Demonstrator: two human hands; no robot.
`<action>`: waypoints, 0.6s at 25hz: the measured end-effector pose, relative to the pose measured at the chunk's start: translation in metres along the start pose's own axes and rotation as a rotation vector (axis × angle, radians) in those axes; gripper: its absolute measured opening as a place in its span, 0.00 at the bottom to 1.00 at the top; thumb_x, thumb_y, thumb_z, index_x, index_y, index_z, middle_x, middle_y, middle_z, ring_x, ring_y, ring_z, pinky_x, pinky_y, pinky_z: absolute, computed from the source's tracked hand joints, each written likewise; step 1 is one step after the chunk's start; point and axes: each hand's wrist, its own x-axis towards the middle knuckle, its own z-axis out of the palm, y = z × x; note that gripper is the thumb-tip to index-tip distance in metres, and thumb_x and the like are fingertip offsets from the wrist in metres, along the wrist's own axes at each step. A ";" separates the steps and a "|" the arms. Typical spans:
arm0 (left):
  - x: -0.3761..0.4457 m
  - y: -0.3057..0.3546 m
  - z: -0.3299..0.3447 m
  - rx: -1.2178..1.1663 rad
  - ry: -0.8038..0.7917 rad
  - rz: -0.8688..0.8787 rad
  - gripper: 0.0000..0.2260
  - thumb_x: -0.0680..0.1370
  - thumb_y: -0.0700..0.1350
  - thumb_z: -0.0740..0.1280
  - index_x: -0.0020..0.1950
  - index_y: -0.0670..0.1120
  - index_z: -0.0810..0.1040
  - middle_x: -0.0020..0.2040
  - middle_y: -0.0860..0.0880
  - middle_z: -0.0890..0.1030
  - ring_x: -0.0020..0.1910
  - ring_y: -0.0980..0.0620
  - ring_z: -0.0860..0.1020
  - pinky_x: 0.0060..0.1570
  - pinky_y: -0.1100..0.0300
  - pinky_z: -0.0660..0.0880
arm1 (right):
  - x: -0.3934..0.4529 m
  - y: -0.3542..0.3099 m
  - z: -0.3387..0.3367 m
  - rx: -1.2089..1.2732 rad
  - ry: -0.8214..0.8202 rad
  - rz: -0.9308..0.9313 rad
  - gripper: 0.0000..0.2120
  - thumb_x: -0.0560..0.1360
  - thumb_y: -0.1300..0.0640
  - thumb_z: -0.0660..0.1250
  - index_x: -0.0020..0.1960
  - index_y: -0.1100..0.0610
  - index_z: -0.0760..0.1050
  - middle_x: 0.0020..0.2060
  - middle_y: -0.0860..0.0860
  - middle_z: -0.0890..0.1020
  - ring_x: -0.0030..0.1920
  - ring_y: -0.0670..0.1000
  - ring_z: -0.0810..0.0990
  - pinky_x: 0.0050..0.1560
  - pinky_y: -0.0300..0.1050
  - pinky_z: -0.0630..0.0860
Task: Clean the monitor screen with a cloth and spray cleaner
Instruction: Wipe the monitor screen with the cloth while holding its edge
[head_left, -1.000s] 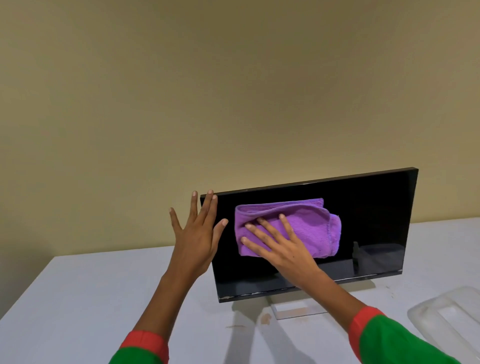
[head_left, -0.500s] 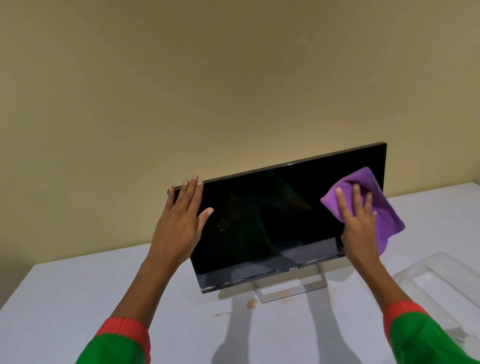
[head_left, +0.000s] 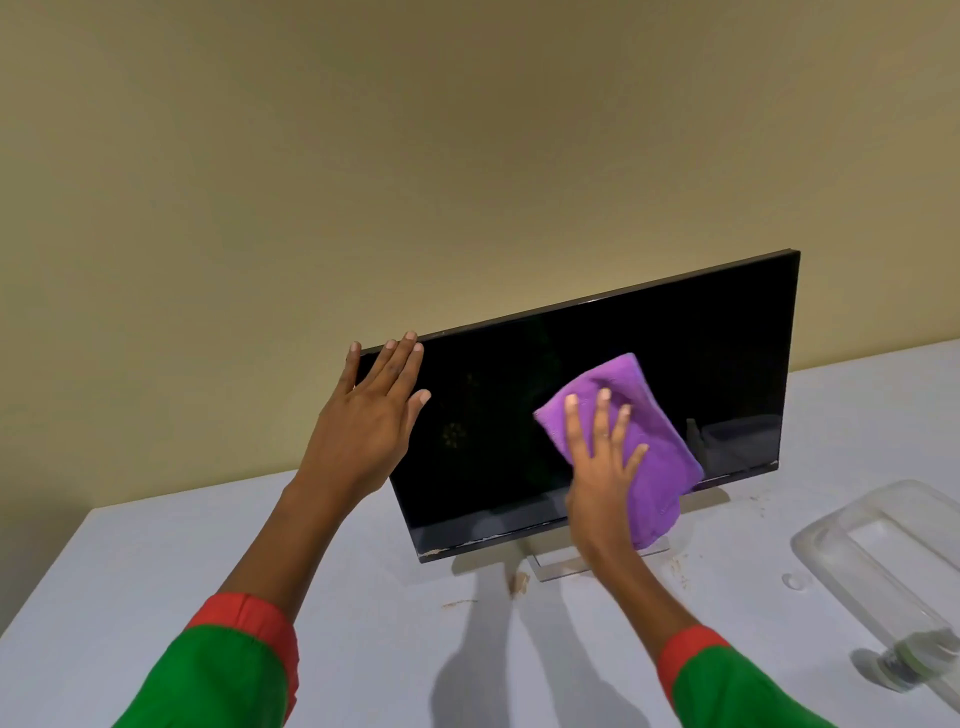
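Bench (head_left: 156, 571), pale, matte, carried all. Monitor (head_left: 701, 364): glossy black panel, long axis sideways, tilted back on its stand. Clear plastic container (head_left: 883, 551) lay at right. Cloth (head_left: 660, 431): purple, plush, folded, mid-screen; unwiped glass lay leftward. Left hand (head_left: 363, 431), flat, fingers spread, braced the monitor's left edge. Right hand (head_left: 602, 467), splayed, pressed the cloth.

You have one view only, worn on your head, looking forward and slightly down. The wall (head_left: 467, 130) fills the upper half of the frame, the surface (head_left: 363, 597) the lower part, and the monitor (head_left: 701, 364) sits close, right of centre, within arm's reach.
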 end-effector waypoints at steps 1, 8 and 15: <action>0.001 -0.001 -0.001 -0.018 0.001 -0.001 0.26 0.80 0.54 0.39 0.75 0.44 0.50 0.76 0.48 0.53 0.75 0.52 0.51 0.74 0.51 0.40 | -0.006 -0.010 0.007 -0.042 0.018 -0.080 0.49 0.62 0.78 0.57 0.78 0.50 0.48 0.77 0.58 0.52 0.75 0.66 0.50 0.65 0.77 0.57; 0.003 -0.004 -0.004 -0.120 0.017 0.010 0.23 0.80 0.50 0.44 0.74 0.44 0.55 0.75 0.48 0.58 0.74 0.53 0.56 0.74 0.54 0.42 | -0.036 -0.060 0.042 -0.158 -0.066 -0.685 0.51 0.63 0.61 0.75 0.77 0.47 0.50 0.77 0.52 0.51 0.76 0.61 0.50 0.64 0.79 0.47; 0.001 -0.004 0.000 -0.144 0.036 0.002 0.23 0.80 0.49 0.44 0.74 0.45 0.55 0.75 0.48 0.58 0.74 0.51 0.57 0.74 0.54 0.43 | -0.013 -0.035 0.032 -0.313 -0.044 -1.119 0.32 0.71 0.56 0.69 0.73 0.47 0.63 0.75 0.50 0.64 0.75 0.57 0.59 0.68 0.74 0.51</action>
